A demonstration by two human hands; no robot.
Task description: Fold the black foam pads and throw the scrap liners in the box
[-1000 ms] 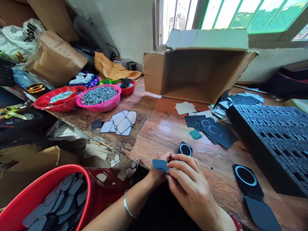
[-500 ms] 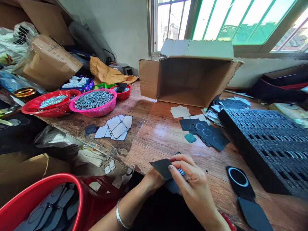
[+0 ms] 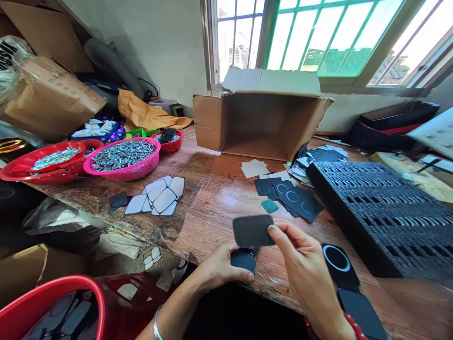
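Observation:
My right hand [image 3: 304, 274] pinches a thin dark grey rounded sheet [image 3: 253, 231] and holds it up above the wooden table [image 3: 226, 198]. Just below it, my left hand [image 3: 221, 267] grips a small dark rounded-square pad [image 3: 243, 260] at the table's near edge. A bracelet circles my left wrist. To the right of my right hand lie a black pad with a blue ring [image 3: 338, 262] and a plain dark pad [image 3: 361, 311].
An open cardboard box [image 3: 258, 118] lies on its side at the back. A black slotted tray [image 3: 382, 208] fills the right. Dark ringed sheets [image 3: 293, 198] and white-backed pieces [image 3: 159, 198] lie mid-table. Pink [image 3: 123, 158] and red [image 3: 42, 163] baskets hold metal parts. A red bucket [image 3: 53, 307] sits lower left.
The right hand has peeled the dark grey sheet away from the pad and lifted it up. The left hand keeps the pad low. The camera tilted up and rightward.

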